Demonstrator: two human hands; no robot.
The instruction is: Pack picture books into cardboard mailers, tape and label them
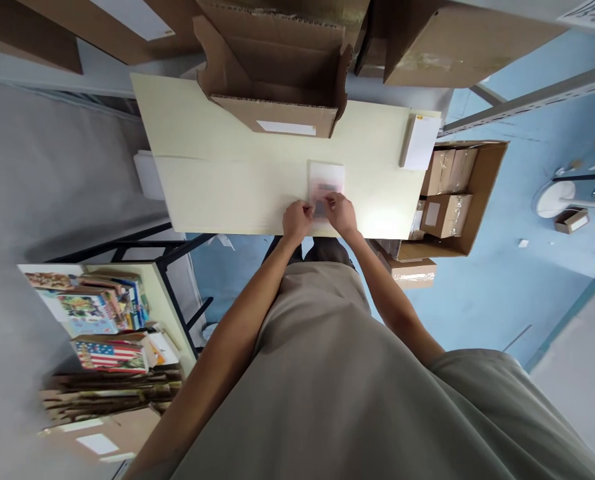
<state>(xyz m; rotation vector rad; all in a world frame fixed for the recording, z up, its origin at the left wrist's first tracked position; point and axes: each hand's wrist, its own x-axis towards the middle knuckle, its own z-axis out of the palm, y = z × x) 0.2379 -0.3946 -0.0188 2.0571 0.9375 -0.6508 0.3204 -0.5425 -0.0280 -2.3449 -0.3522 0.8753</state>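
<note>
The person stands at a pale cream rectangular tabletop [217,180], both arms stretched forward over a grey-green shirt. The left hand [297,221] and the right hand [341,212] meet at the near edge of the table, fingers closed in a narrow pinch on the lower end of a small flat clear-wrapped packet [326,181] with a pinkish blurred print. The packet lies flat on the tabletop, its far end free, its near end partly covered by the fingers; the print is too blurred to read.

Beyond the packet, at the far edge of the table, stands an open brown cardboard box [277,80] with its flaps up and a white label on its front wall. At the table's right end lies a white flat stack of paper [420,141]. On the blue floor just right of the table sits a large open carton [482,193] holding small taped brown boxes. To the left, well apart, a lower shelf [170,303] carries colourful printed booklets [97,317].
</note>
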